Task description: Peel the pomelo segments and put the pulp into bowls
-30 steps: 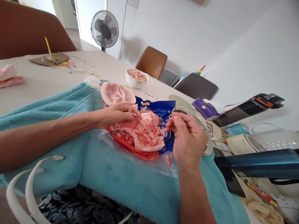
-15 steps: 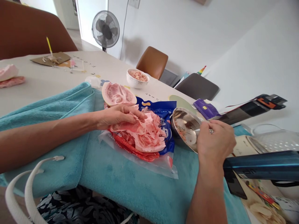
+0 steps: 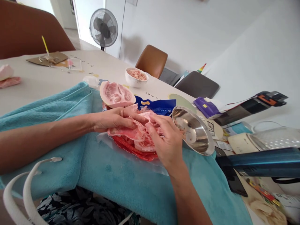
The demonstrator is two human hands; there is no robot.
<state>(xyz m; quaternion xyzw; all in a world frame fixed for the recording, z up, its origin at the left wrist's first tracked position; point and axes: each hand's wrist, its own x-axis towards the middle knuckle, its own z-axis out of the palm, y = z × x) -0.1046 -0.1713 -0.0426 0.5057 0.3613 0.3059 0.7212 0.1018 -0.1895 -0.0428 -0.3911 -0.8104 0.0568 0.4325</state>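
A pile of pink pomelo peel and pith (image 3: 138,134) lies on a red and blue plastic bag (image 3: 161,107) spread over a teal towel (image 3: 131,181). My left hand (image 3: 114,118) rests on the pile's left side, fingers curled on a pink piece. My right hand (image 3: 165,140) has its fingers pinched into the pile from the right. A tilted steel bowl (image 3: 194,131) stands just right of my right hand. A hollowed pomelo half (image 3: 116,93) sits behind the pile.
A white bowl of pomelo flesh (image 3: 136,76) stands farther back on the white table (image 3: 47,81). Clutter lies at the right: a purple packet (image 3: 207,107), a dark blue tube (image 3: 264,162), a black phone (image 3: 231,179). A fan (image 3: 103,27) and brown chairs stand behind.
My right hand went right to the steel bowl, then came back left and now picks at the pile. The left hand stayed on the pile.
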